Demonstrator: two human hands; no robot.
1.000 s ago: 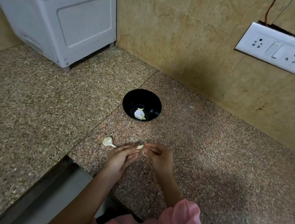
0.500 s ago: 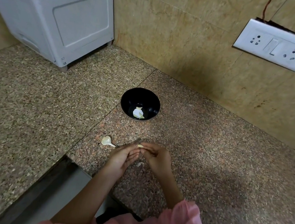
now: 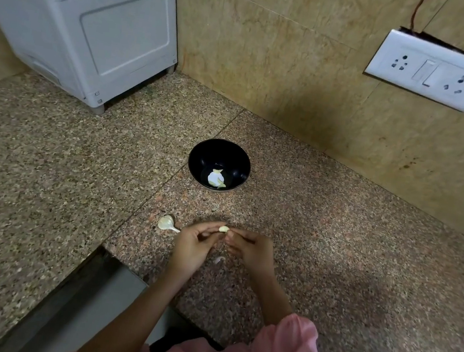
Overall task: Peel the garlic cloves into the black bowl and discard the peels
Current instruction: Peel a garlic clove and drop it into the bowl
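Clove: one small pale garlic clove, held over the speckled granite counter, short of the bowl.
Room: counter edge just near-left of the hands; open granite to the right.
Left hand: fingers curled, tips pinching the clove.
Right hand: fingers curled, pinching its other end.
Count: one round black bowl, pale pieces inside; one stalked white garlic piece; one thin peel scrap.

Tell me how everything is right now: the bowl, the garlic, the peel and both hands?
Bowl: upright on the counter, with peeled garlic inside.
Clove: pinched between both hands, looks mostly bare.
Left hand: pinches the clove.
Right hand: pinches the clove's other end.
Spare clove: lies on the counter, skin on, untouched.
Peel: lies on the counter below the hands.
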